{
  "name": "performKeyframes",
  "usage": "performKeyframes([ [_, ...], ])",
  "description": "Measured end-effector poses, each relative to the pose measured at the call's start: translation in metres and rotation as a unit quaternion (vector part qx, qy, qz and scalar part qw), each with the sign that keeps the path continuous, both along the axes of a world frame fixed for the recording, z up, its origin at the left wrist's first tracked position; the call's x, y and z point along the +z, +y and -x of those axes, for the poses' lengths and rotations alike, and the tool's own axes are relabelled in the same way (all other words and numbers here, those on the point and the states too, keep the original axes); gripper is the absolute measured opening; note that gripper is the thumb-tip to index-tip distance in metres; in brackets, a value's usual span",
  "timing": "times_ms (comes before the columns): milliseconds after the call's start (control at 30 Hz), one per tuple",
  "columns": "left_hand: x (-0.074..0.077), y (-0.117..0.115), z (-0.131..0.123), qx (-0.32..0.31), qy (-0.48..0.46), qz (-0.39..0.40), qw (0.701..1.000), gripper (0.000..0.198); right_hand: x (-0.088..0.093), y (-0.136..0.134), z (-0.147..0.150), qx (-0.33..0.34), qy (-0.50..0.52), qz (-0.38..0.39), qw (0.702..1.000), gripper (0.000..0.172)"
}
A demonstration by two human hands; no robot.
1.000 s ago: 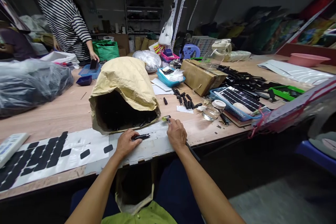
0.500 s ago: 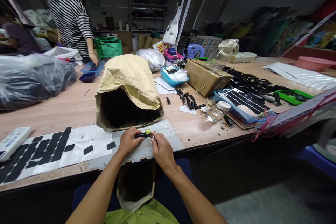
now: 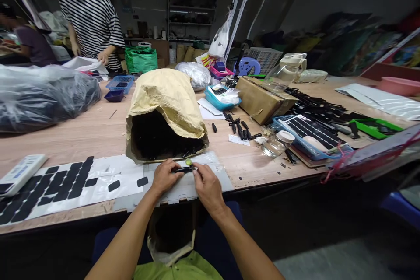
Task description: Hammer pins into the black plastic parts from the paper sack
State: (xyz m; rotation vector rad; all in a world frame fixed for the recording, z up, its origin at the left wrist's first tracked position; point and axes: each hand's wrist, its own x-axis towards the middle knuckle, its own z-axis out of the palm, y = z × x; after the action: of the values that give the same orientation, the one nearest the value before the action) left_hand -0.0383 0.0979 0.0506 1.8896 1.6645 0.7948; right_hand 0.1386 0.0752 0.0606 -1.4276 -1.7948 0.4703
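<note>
Over the grey sheet [image 3: 213, 168] at the table's front edge, my left hand [image 3: 165, 176] is closed around one end of a slim black handle-like part [image 3: 183, 169]. My right hand [image 3: 208, 185] pinches at the part's other end; its fingertips hide what exactly they grip. A small yellow-green round piece [image 3: 188, 162] shows at that end, just above my right fingertips. Right behind my hands lies a big brown paper sack [image 3: 170, 96], its dark mouth facing me, with black parts inside. A second open bag [image 3: 172, 251] sits at my lap.
To the left, black stickers lie on a white sheet [image 3: 131, 186] beside a white box-like device [image 3: 24, 174]. Black parts [image 3: 241, 129], a clear jar [image 3: 274, 146], a blue basket [image 3: 297, 142] and a cardboard box [image 3: 262, 98] are at right. A person in stripes [image 3: 93, 26] stands across the table.
The black part has swung to show more of its length between my hands, and the yellow-green piece sits slightly differently. The striped person's hand has moved from the blue tray to the white bag.
</note>
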Motion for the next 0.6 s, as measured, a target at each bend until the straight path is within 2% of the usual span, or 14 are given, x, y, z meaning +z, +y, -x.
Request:
performKeyframes([
  [100,0.001,0.0,-0.001,0.006,0.009,0.005,1.0,0.011,0.004,0.024,-0.027,-0.108,-0.018,-0.019,0.994,0.033],
  [233,0.002,-0.002,-0.002,0.007,0.021,0.001,1.0,0.014,-0.001,0.061,-0.057,-0.218,-0.119,0.047,0.967,0.033],
  [333,0.0,-0.001,-0.002,0.003,0.026,-0.002,1.0,0.016,-0.012,0.079,-0.064,-0.227,-0.196,0.08,0.951,0.032],
  [500,0.004,0.002,0.001,-0.009,0.012,-0.003,1.0,0.015,-0.024,0.086,-0.057,-0.229,-0.265,0.048,0.935,0.031],
  [600,0.012,-0.018,-0.005,-0.032,-0.012,-0.024,0.999,0.015,-0.024,0.085,-0.054,-0.223,-0.286,0.046,0.931,0.03],
])
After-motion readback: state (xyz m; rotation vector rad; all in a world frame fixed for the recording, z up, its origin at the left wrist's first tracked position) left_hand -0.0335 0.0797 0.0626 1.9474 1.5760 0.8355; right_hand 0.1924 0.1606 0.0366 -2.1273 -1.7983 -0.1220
